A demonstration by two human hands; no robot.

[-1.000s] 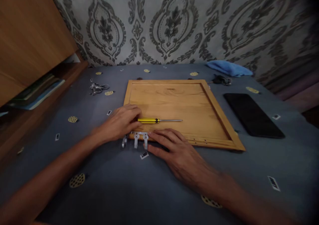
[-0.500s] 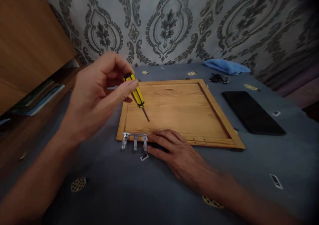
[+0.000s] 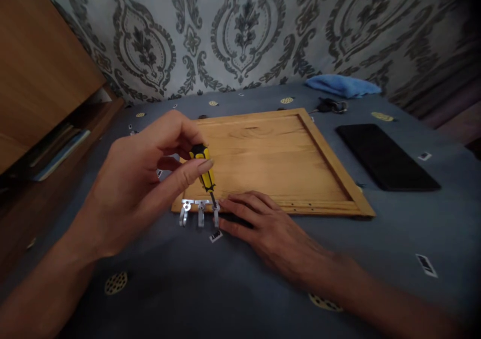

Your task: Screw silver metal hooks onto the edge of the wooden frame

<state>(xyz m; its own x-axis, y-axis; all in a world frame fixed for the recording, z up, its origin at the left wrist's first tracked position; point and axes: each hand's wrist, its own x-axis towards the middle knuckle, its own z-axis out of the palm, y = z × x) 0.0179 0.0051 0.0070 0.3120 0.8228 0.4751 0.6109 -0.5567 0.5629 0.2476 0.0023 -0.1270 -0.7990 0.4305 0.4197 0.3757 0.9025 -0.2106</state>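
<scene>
a: head view, left hand (image 3: 139, 184)?
b: curled round screwdriver (image 3: 207, 181) handle, tip at rightmost of three metal hooks (image 3: 201, 214), on board's (image 3: 263, 163) near edge.
a: right hand (image 3: 265, 219)?
b: fingers part-spread on that edge beside hooks, can't tell if gripping.

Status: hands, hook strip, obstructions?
Left hand holding screwdriver, tip at hook strip's right end. Right hand at wooden panel's near edge. Right fingertips close beside tip.
</scene>
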